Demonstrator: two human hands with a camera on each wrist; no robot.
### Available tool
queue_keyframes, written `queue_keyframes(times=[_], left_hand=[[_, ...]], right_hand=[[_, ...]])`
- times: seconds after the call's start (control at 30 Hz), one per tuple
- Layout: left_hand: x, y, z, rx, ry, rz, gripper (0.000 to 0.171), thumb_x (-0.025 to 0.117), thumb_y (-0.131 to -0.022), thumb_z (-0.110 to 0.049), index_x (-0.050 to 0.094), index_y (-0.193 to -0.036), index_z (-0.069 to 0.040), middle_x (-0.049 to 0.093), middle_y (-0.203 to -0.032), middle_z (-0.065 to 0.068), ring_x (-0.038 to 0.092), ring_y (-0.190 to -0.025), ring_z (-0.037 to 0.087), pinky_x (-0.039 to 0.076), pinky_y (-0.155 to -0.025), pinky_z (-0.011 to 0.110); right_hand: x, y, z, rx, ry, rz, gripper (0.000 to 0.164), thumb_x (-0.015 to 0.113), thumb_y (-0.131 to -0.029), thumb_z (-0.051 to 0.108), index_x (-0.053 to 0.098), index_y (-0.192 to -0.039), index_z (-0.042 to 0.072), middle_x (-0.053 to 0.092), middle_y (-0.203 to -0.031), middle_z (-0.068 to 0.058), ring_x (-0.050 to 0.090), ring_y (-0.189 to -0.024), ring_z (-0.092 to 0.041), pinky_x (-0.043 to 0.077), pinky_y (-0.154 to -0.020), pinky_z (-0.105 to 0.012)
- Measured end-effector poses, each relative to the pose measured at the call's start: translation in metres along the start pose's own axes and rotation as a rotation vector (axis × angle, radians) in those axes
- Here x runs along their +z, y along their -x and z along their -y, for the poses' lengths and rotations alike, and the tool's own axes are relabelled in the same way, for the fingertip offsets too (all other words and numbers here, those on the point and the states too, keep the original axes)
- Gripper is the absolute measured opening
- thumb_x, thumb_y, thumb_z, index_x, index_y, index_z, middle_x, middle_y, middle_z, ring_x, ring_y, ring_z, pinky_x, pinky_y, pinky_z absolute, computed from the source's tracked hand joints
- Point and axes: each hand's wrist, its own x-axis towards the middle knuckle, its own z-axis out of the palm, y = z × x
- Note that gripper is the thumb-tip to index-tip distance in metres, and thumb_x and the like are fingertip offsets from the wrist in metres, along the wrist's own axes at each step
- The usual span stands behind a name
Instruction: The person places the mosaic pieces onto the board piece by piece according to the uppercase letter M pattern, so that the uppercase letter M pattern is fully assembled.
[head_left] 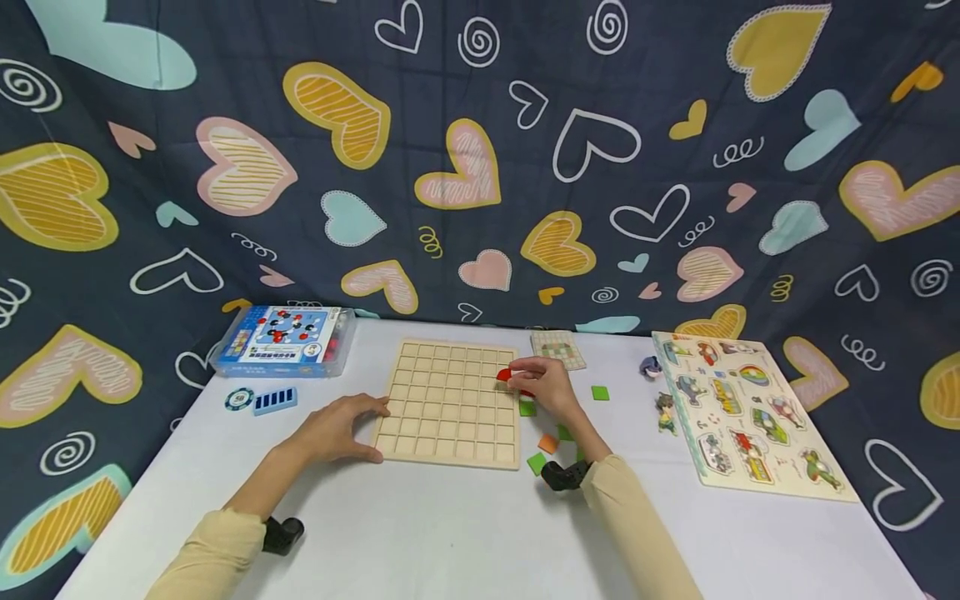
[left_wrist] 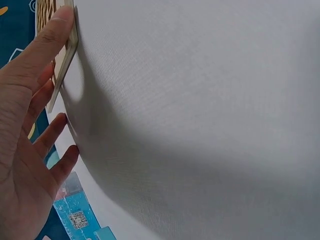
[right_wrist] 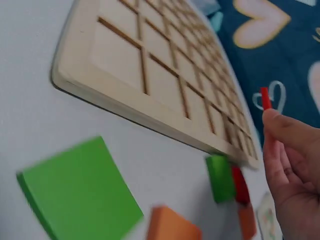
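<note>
My left hand (head_left: 341, 429) rests against the left side of a wooden grid board (head_left: 450, 457). Its thumb touches the board near the front corner, and the other fingers spread loosely along that side. Over the board's right edge, my right hand (head_left: 546, 385) pinches a small red tile (right_wrist: 265, 98) between thumb and fingertips. The tile stands edge-on in the right wrist view. Below that hand, a green tile (head_left: 528, 408) lies beside the board, with another red piece (right_wrist: 240, 185) close to it.
Green tiles (head_left: 537, 463) and an orange tile (head_left: 548, 443) lie right of the board. A patterned card (head_left: 558, 348) lies behind them. A picture puzzle board (head_left: 720, 408) and small figurines (head_left: 665, 412) sit farther right. At left are a plastic box (head_left: 285, 340), a round chip (head_left: 240, 399) and a blue piece (head_left: 275, 401).
</note>
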Motion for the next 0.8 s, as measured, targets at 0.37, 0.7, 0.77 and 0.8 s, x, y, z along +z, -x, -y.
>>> queue_keyframes(times=[0.37,0.7,0.77,0.8], left_hand=[[0.001,0.0,0.003,0.01,0.012,-0.015,0.065,0.087,-0.061,-0.044,0.064,-0.114,-0.015,0.054,-0.138,0.007,0.046,-0.128,0.035,0.041,-0.097,0.059],[0.001,-0.001,0.002,-0.017,0.033,-0.003,0.066,0.087,-0.061,-0.042,0.064,-0.115,-0.015,0.054,-0.138,0.008,0.045,-0.129,0.034,0.04,-0.099,0.058],[0.001,0.001,0.002,-0.023,0.041,-0.003,0.066,0.088,-0.061,-0.042,0.064,-0.115,-0.014,0.054,-0.138,0.008,0.045,-0.129,0.034,0.039,-0.1,0.058],[0.002,0.002,0.002,-0.022,0.043,-0.005,0.066,0.088,-0.06,-0.042,0.064,-0.115,-0.014,0.054,-0.138,0.008,0.045,-0.129,0.035,0.039,-0.1,0.058]], right_hand=[[0.041,-0.012,0.005,-0.089,-0.004,0.033,0.025,0.075,-0.078,-0.003,0.071,-0.102,-0.003,0.072,-0.091,-0.017,0.07,-0.081,-0.024,0.057,-0.069,-0.029],[0.068,-0.02,0.01,-0.132,-0.006,0.077,0.023,0.075,-0.078,-0.004,0.071,-0.1,-0.004,0.072,-0.086,-0.017,0.07,-0.078,-0.024,0.054,-0.062,-0.022],[0.075,-0.021,0.01,-0.142,-0.007,0.086,0.022,0.074,-0.078,-0.004,0.071,-0.1,-0.004,0.072,-0.087,-0.017,0.07,-0.078,-0.024,0.055,-0.062,-0.023],[0.079,-0.022,0.01,-0.147,-0.009,0.091,0.022,0.074,-0.078,-0.004,0.071,-0.1,-0.005,0.072,-0.088,-0.017,0.07,-0.078,-0.024,0.055,-0.063,-0.023]])
